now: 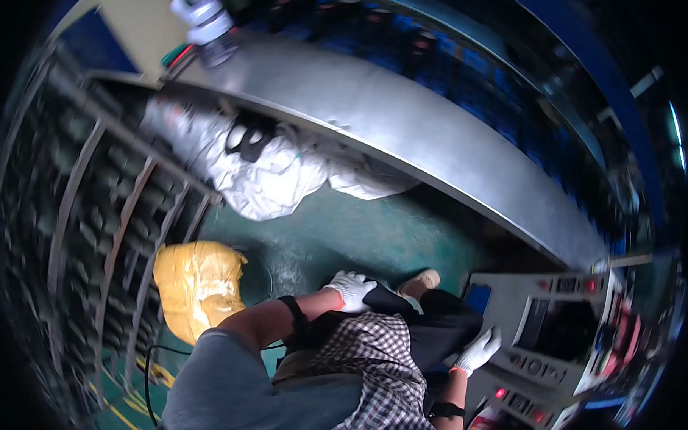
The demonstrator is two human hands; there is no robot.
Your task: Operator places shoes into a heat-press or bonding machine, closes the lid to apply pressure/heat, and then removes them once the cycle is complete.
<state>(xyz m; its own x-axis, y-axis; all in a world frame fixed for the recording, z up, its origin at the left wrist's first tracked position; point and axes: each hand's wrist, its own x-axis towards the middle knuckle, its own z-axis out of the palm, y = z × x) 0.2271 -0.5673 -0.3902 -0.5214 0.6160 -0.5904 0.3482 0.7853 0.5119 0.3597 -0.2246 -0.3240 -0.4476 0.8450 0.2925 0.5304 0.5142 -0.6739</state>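
Here's the panel (pixel 509 312) on your right, screen (pixel 556 327) dark, red lamps (pixel 591 286) glowing, and just beside its near edge your right hand (pixel 479 350), gloved fingers extended with nothing visible in them. Your left hand (pixel 349 289) rests at your knee (pixel 390 300), fingers loosely spread, empty as far as you can see. Further left, a yellow bundle (pixel 199 289) sits near the rack (pixel 78 175), while ahead a bottle (pixel 208 28) stands on the long metal bench (pixel 363 102), white sheeting (pixel 273 186) bunched below.

console screen (pixel 558 329): unreadable | rack items (pixel 87 232): blurred | right forearm (pixel 457 389): cut off by lower edge
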